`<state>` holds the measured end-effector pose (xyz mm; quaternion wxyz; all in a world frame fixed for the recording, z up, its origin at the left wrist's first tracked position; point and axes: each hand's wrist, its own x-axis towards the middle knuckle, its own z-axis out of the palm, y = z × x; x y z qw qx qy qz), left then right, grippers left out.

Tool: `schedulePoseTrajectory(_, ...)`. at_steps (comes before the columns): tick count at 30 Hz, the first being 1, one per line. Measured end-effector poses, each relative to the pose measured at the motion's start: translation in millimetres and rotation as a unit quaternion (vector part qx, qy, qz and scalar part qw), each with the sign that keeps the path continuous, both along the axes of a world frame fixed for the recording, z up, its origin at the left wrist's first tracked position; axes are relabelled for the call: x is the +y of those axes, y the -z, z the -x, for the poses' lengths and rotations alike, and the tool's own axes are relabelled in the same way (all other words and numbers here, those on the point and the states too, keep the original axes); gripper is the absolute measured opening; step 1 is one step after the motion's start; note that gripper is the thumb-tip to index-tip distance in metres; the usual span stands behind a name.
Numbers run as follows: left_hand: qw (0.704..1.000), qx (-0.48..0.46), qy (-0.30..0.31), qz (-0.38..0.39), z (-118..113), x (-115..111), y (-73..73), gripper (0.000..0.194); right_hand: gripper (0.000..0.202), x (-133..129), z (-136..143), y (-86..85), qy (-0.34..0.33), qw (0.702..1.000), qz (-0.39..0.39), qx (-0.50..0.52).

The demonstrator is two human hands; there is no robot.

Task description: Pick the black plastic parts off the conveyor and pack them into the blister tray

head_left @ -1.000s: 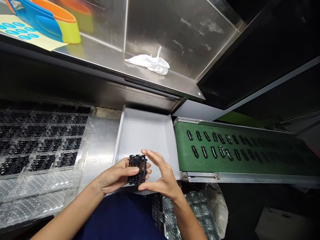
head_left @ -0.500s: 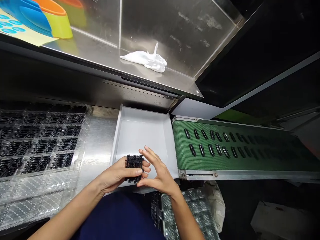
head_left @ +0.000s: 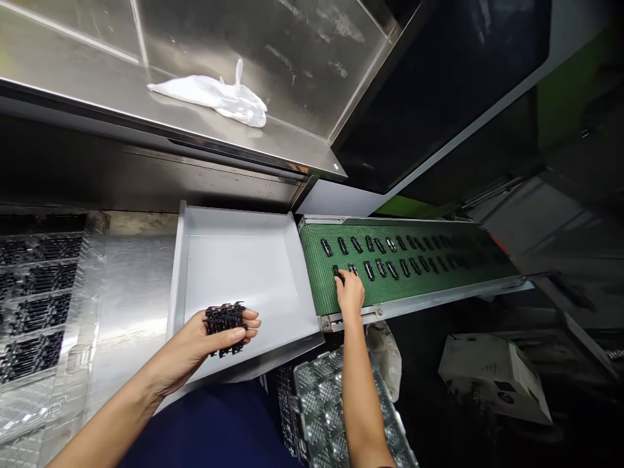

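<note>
Clasping black parts [head_left: 225, 318], the left hand [head_left: 218, 340] is curled; I can't tell if the half-closed right hand [head_left: 351, 295] grips the end piece [head_left: 336, 270] on the green belt [head_left: 320, 289].

left: tray [head_left: 80, 338] on counter [head_left: 129, 279] | middle: bin [head_left: 234, 253] between counter and conveyor [head_left: 322, 299] | right: parts [head_left: 369, 270] in two rows on conveyor | behind bin: shelf [head_left: 292, 147] with glove-like item [head_left: 217, 95] on it | before conveyor, lower: another tray [head_left: 324, 396]

You wear a plain navy garment [head_left: 209, 429]; your left hand [head_left: 207, 342], right hand [head_left: 351, 296] and forearms [head_left: 363, 390] are bare, and the cropped dark edge [head_left: 387, 465] beyond the right one may be a sleeve.
</note>
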<state>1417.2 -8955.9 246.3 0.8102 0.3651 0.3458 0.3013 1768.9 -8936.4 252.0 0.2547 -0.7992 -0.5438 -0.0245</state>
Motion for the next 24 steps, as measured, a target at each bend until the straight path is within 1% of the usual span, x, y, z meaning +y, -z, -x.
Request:
schedulePoseTrajectory(2,1.000,-0.002,-0.015,0.001,-2.0,0.0,-0.1,0.038,0.029,-8.4,16.4,-8.3,-0.055,0.998,0.018,0.006)
schedulePoseTrajectory(3,1.000,-0.001,-0.020,0.000,-2.3,0.5,0.1,0.038,0.028,-15.0,30.0,-14.8,-0.099,0.995,0.032,0.014)
schedulePoseTrajectory(4,1.000,0.001,-0.020,-0.003,-2.0,1.4,0.4,0.039,0.027,-22.8,45.9,-22.7,-0.159,0.985,0.054,0.025)
schedulePoseTrajectory(5,1.000,0.003,-0.010,-0.007,-1.2,2.6,0.7,0.040,0.025,-31.2,62.8,-31.4,-0.233,0.969,0.079,0.037)
schedulePoseTrajectory(6,1.000,0.007,0.007,-0.013,0.0,4.0,1.0,0.040,0.025,-39.4,79.8,-40.5,-0.313,0.943,0.103,0.049)
schedulePoseTrajectory(7,0.999,0.009,0.030,-0.021,1.5,5.4,1.3,0.041,0.028,-46.9,95.8,-48.9,-0.391,0.911,0.120,0.053)
schedulePoseTrajectory(8,0.998,0.010,0.054,-0.030,3.1,6.6,1.5,0.040,0.032,-53.0,110.4,-56.1,-0.451,0.882,0.127,0.051)
schedulePoseTrajectory(9,0.996,0.010,0.077,-0.042,4.5,7.4,1.7,0.037,0.036,-57.6,123.0,-61.4,-0.490,0.862,0.123,0.042)
schedulePoseTrajectory(10,0.994,0.006,0.096,-0.054,5.5,7.7,2.1,0.033,0.038,-60.6,133.5,-64.5,-0.507,0.854,0.109,0.032)
schedulePoseTrajectory(11,0.992,-0.001,0.109,-0.064,6.1,7.5,2.5,0.030,0.038,-62.2,141.9,-65.4,-0.506,0.857,0.090,0.026)
schedulePoseTrajectory(13,0.991,-0.023,0.114,-0.064,5.9,5.3,3.9,0.025,0.034,-62.4,153.1,-62.1,-0.495,0.867,0.045,0.035)
schedulePoseTrajectory(16,0.995,-0.059,0.084,-0.014,3.0,-0.9,5.5,0.028,0.030,-60.6,160.6,-52.7,-0.476,0.875,-0.030,0.081)
schedulePoseTrajectory(18,0.995,-0.079,0.051,0.014,0.7,-5.4,5.1,0.030,0.034,-60.3,162.5,-48.1,-0.464,0.878,-0.042,0.112)
schedulePoseTrajectory(20,0.996,-0.087,0.018,0.027,-0.7,-8.8,3.3,0.031,0.044,-60.8,163.1,-45.4,-0.476,0.870,-0.008,0.130)
schedulePoseTrajectory(22,0.996,-0.081,-0.002,0.034,-0.9,-10.7,1.0,0.034,0.065,-61.6,162.8,-43.7,-0.491,0.861,0.024,0.132)
schedulePoseTrajectory(24,0.996,-0.076,-0.007,0.051,0.2,-11.4,-1.2,0.035,0.086,-62.3,161.6,-42.9,-0.494,0.858,0.028,0.139)
